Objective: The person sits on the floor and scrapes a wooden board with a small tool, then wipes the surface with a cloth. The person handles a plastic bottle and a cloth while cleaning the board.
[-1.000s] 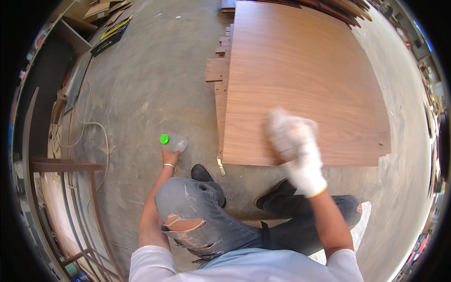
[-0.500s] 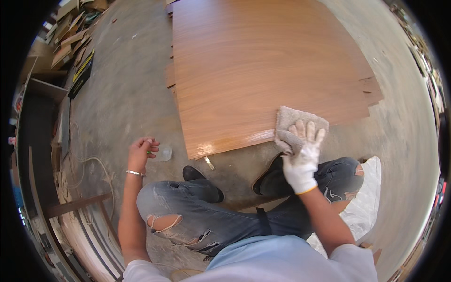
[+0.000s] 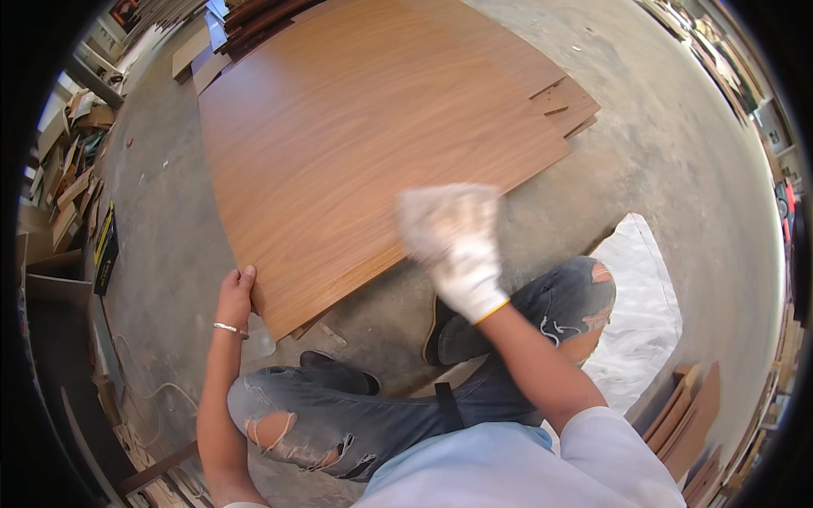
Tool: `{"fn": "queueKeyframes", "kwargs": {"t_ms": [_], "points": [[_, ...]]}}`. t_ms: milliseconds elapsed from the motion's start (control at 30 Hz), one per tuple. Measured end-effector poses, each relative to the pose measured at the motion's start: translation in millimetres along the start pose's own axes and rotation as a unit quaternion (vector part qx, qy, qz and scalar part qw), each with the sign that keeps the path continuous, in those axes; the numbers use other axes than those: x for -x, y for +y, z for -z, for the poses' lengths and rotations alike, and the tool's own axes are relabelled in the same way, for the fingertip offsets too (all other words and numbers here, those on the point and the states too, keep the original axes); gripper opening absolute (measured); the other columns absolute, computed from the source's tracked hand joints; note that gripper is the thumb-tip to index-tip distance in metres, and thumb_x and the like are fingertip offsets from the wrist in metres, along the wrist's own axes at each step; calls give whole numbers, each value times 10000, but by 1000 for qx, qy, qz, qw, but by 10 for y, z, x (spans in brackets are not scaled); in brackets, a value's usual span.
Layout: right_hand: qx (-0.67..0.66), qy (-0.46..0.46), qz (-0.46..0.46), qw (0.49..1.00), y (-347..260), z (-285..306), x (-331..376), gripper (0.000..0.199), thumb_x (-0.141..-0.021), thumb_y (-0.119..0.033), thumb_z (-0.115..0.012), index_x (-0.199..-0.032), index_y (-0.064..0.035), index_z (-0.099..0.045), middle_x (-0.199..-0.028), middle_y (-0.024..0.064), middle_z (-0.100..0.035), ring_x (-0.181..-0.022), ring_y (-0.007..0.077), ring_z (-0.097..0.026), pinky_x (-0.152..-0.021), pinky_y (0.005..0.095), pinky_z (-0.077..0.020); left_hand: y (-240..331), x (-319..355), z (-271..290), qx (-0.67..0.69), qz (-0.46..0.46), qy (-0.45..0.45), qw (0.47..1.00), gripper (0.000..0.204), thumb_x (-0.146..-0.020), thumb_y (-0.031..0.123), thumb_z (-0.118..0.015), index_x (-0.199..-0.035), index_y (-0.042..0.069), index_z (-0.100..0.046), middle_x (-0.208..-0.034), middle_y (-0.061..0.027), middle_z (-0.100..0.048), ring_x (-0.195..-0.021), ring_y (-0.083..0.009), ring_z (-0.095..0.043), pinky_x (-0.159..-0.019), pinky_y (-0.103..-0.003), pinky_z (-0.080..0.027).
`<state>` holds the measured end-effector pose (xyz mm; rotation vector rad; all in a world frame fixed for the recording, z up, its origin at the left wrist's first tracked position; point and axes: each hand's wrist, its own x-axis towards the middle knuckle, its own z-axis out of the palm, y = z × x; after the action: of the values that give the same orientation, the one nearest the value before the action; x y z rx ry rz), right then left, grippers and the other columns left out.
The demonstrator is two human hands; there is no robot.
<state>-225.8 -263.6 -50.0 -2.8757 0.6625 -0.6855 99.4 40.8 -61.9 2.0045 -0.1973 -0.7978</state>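
Head view, the only one there was. A big wood-veneer panel (image 3: 356, 135) was laid flat on the dusty concrete floor (image 3: 677, 169), warm brown with the grain running along its length, filling most of the upper middle of the shot. A few offcut veneer pieces (image 3: 566, 100) were seen poking out from under its far right corner.

The left hand (image 3: 235, 296), bare and with a thin bracelet (image 3: 229, 328) at the wrist, was rested on the panel's near left corner, fingers curled over the edge so the corner was gripped. Just beside that wrist, something pale and see-through was seen on the floor, too unclear to name.

The right hand (image 3: 461, 254) was in a white work glove and was badly motion-blurred. A whitish rag (image 3: 440, 216) was pressed under it onto the panel's near edge. The fingers looked spread flat over the cloth, but with that blur it couldn't really be told for sure.

Ripped blue jeans (image 3: 356, 415) and dark shoes (image 3: 461, 334) were visible below, the person crouched at the panel's near edge. A sheet of clear plastic (image 3: 639, 313) was spread on the floor to the right, and stacked wood scraps (image 3: 72, 169) were piled along the left rim.
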Motion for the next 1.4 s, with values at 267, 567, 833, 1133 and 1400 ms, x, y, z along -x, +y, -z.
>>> {"fn": "queueKeyframes", "kwargs": {"t_ms": [267, 567, 833, 1133, 1400], "points": [[-163, 184, -261, 933, 614, -164, 0, 973, -820, -215, -767, -1609, 16, -248, -1666, 283, -230, -1517, 531, -217, -1251, 518, -263, 50, -69, -107, 11, 3, 3, 1000, 365, -1063, 376, -577, -1177, 31, -617, -986, -38, -694, -798, -141, -675, -588, -310, -552], [-1, 148, -281, 948, 1224, -117, -217, 688, -842, -269, -727, -1477, -99, -525, -1586, 289, -376, -1476, 541, -281, -1274, 531, -210, 207, -39, 22, -34, 51, -31, 998, 363, -1067, 378, -564, -1099, 25, -639, -803, -72, -705, -535, -195, -659, -452, -333, -520], [-66, 139, -432, 889, 2420, 249, -566, 635, -919, -361, -677, -1431, -11, -540, -1472, 292, -507, -1359, 448, -495, -1134, 475, -418, 346, -83, -91, -80, 94, -82, 989, 404, -1075, 401, -534, -1098, 12, -640, -832, -101, -713, -573, -216, -677, -455, -347, -537], [-205, -10, -181, 962, 1048, 134, 96, 859, -841, -104, -713, -1582, 32, -302, -1639, 292, -271, -1556, 431, -215, -1278, 472, -193, 491, 239, -349, -92, 159, -134, 974, 447, -1069, 420, -546, -1172, -9, -621, -888, -134, -713, -606, -238, -705, -456, -343, -570], [-380, 148, -273, 871, 1733, 155, 34, 744, -811, 84, -618, -1531, -14, -458, -1702, 226, -196, -1535, 363, -322, -1209, 373, -350, 389, 1209, -1371, -3, 171, -140, 975, 402, -1073, 394, -550, -1175, 7, -589, -904, -125, -702, -490, -214, -649, -383, -280, -453]]}}
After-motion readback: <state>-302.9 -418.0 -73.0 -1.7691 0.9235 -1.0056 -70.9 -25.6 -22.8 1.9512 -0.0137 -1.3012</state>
